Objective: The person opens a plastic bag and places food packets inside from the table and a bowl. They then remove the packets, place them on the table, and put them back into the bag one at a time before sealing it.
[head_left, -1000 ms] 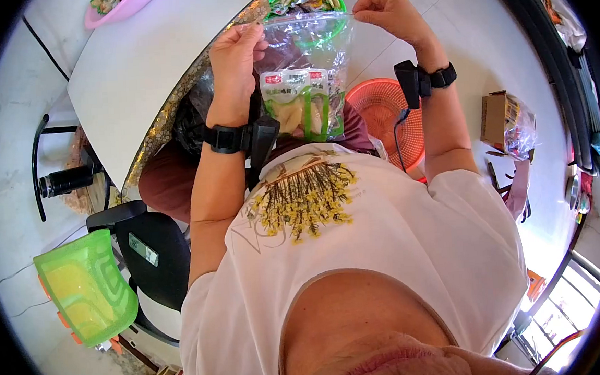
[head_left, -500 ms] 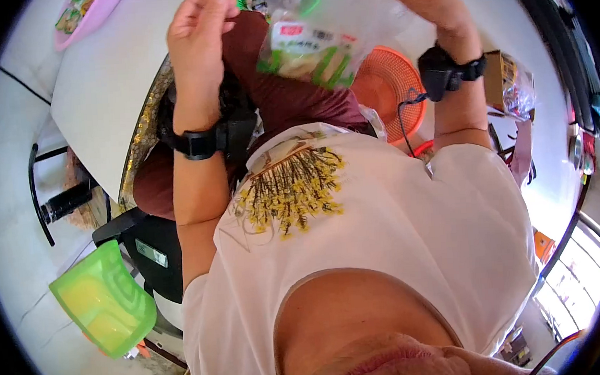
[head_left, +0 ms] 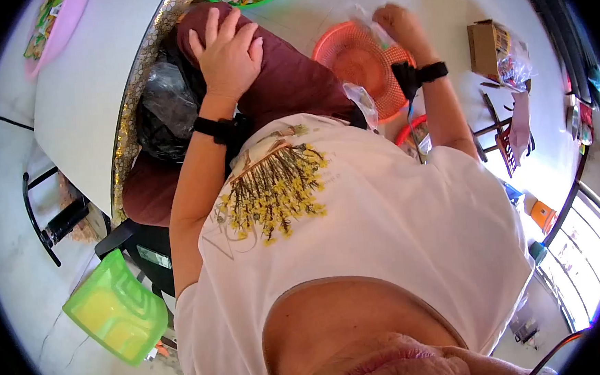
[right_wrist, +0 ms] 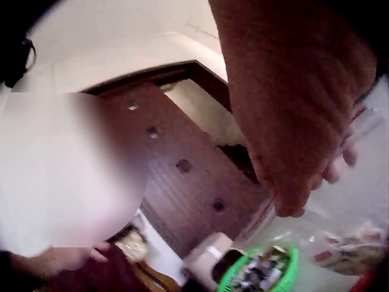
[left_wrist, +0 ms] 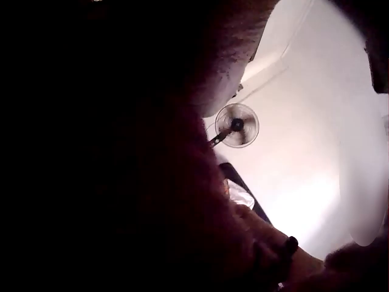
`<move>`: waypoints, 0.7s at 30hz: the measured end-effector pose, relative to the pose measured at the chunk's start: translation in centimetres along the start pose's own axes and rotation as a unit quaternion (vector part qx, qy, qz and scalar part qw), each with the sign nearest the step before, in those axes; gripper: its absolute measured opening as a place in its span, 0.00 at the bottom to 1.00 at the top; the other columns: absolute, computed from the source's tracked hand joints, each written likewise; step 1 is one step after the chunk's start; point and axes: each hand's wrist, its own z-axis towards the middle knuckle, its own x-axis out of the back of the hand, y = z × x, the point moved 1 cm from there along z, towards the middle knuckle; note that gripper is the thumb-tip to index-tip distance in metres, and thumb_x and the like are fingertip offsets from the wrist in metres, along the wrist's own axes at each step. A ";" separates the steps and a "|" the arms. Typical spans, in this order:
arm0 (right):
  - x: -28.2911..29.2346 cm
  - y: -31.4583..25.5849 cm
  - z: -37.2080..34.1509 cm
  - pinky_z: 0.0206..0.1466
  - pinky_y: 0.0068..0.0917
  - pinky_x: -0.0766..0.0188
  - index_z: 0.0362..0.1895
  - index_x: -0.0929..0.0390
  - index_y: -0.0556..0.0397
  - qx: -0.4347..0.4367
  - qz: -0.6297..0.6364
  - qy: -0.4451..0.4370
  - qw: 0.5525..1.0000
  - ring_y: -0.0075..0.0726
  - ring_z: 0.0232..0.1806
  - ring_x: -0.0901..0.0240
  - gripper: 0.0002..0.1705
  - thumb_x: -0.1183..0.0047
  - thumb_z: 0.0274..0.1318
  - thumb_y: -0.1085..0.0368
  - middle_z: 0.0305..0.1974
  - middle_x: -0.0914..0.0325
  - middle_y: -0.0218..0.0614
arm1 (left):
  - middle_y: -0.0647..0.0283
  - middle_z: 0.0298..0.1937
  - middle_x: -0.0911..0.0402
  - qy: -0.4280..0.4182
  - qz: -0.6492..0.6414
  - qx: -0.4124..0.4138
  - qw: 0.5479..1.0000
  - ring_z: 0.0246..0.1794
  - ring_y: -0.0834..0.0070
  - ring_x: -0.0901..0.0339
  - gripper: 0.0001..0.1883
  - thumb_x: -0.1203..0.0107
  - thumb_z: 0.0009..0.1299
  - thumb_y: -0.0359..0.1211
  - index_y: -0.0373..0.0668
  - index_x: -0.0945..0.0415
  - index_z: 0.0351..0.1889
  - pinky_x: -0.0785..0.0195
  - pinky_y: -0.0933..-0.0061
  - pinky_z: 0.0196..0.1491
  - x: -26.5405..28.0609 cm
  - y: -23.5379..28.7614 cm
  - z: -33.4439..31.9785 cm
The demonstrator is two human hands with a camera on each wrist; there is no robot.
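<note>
My left hand (head_left: 230,58) rests with spread fingers on the thigh of the dark red trousers (head_left: 275,69). Its own wrist view is mostly dark. Over the far rim of the orange basket (head_left: 355,71), my right hand (head_left: 400,27) pinches the top of a clear zip bag (head_left: 367,24). Much of this bag is hidden in the head view. In the right wrist view it hangs below the fingers of the right hand (right_wrist: 298,115), and a blurred printed packet (right_wrist: 349,252) shows through the plastic.
A green basket (head_left: 261,0) of small packets stands beyond the knee. On the white table (head_left: 78,98), left, lies a pink basin (head_left: 70,26). Black plastic bags (head_left: 164,106) sit between table and lap. A cardboard box (head_left: 485,52) is on the floor at right.
My left hand has let go of the bag and come down onto the thigh. The right hand has carried the bag rightward to the orange basket.
</note>
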 end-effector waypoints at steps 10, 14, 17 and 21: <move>-17.1 -0.1 -10.9 0.39 0.49 0.28 0.34 0.21 0.46 -0.161 0.062 -0.208 0.963 0.56 0.36 0.24 0.13 0.53 0.52 0.56 0.34 0.23 0.52 | 0.65 0.55 0.28 0.000 -0.034 0.019 0.999 0.64 0.61 0.41 0.12 0.43 0.56 0.39 0.52 0.21 0.39 0.56 0.38 0.60 0.3 0.0 0.3; -20.3 -0.6 -11.8 0.33 0.50 0.31 0.32 0.23 0.53 -0.145 0.029 -0.160 0.976 0.58 0.32 0.26 0.13 0.53 0.52 0.57 0.30 0.24 0.52 | 0.64 0.55 0.29 -0.024 -0.029 0.025 0.999 0.64 0.60 0.42 0.13 0.44 0.56 0.40 0.51 0.21 0.39 0.55 0.39 0.60 1.1 0.5 0.5; -23.6 0.9 -12.2 0.35 0.46 0.29 0.39 0.23 0.54 -0.020 -0.056 -0.235 0.970 0.52 0.32 0.26 0.14 0.53 0.53 0.60 0.32 0.24 0.50 | 0.62 0.54 0.30 -0.040 -0.026 0.023 0.999 0.64 0.59 0.43 0.14 0.44 0.55 0.40 0.50 0.21 0.39 0.55 0.38 0.60 2.0 0.5 0.7; -26.7 4.4 -12.0 0.46 0.45 0.30 0.44 0.23 0.51 0.003 -0.006 -0.350 0.937 0.54 0.45 0.27 0.16 0.51 0.49 0.64 0.44 0.25 0.51 | 0.61 0.55 0.30 -0.023 -0.059 0.036 0.997 0.65 0.60 0.44 0.15 0.43 0.55 0.40 0.47 0.21 0.39 0.57 0.39 0.61 1.7 0.4 0.3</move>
